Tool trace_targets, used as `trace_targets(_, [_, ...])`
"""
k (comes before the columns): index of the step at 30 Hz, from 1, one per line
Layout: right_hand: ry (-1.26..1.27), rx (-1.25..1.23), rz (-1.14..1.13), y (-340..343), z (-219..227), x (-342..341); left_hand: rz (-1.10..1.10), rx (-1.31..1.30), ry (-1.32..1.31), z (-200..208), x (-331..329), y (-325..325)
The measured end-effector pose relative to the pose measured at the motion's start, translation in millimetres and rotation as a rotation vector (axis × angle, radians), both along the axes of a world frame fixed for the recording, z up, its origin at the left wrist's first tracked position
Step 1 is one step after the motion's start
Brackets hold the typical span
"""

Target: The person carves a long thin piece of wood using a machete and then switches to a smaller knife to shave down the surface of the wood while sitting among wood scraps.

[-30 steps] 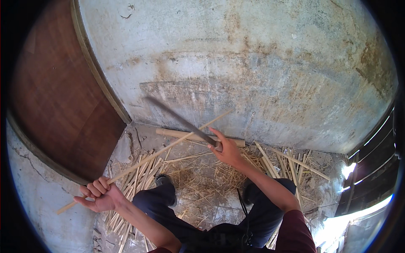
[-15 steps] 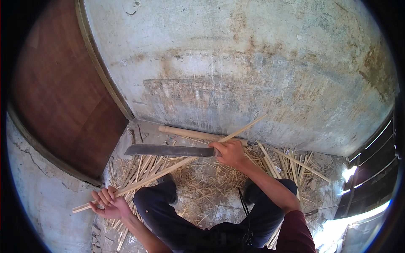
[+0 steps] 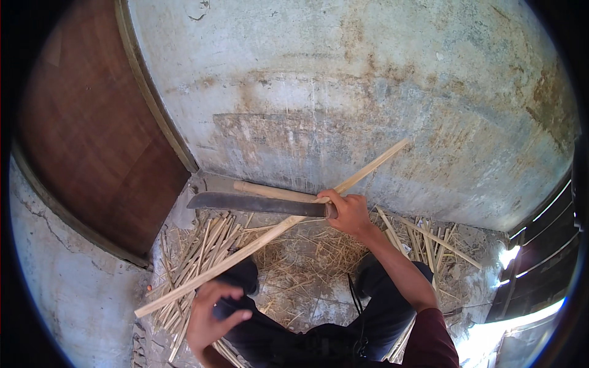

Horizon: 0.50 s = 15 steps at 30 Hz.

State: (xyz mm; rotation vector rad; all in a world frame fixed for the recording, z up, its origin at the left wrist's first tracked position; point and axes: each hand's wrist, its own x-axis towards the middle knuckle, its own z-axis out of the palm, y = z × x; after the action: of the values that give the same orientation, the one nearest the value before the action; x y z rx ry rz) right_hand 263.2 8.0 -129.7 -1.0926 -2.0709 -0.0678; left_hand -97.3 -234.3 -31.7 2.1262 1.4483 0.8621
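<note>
My right hand (image 3: 351, 213) grips the handle of a machete (image 3: 257, 204), whose dark, wide blade points left. The thumb and fingers of that hand also pinch a long pale bamboo strip (image 3: 245, 250). This strip slants from the lower left, passes behind the blade, and rises to the upper right in front of the wall. My left hand (image 3: 210, 311) is open just below the strip's lower part, fingers apart and slightly blurred, with nothing in it.
Split strips (image 3: 202, 251) lie in a pile at left, more strips (image 3: 429, 242) at right. Shavings (image 3: 294, 267) litter the floor between my legs. A thicker bamboo pole (image 3: 276, 192) lies along the stained wall (image 3: 343, 92). A brown door panel (image 3: 98, 122) stands at left.
My left hand has let go of the bamboo strip's lower end and moved right, toward my knee. The strip has shifted up and to the right; my right hand and machete moved slightly right.
</note>
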Motion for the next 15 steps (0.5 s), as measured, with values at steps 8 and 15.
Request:
trace_targets(8, [-0.147,0.057,0.006,-10.7,16.0,8.5,0.444,0.171,0.374,22.1,64.3,27.3])
trace_targets(15, [-0.045,-0.042,-0.006,-8.7,12.0,8.4,0.238,0.045,0.472,-32.4,30.7,69.9])
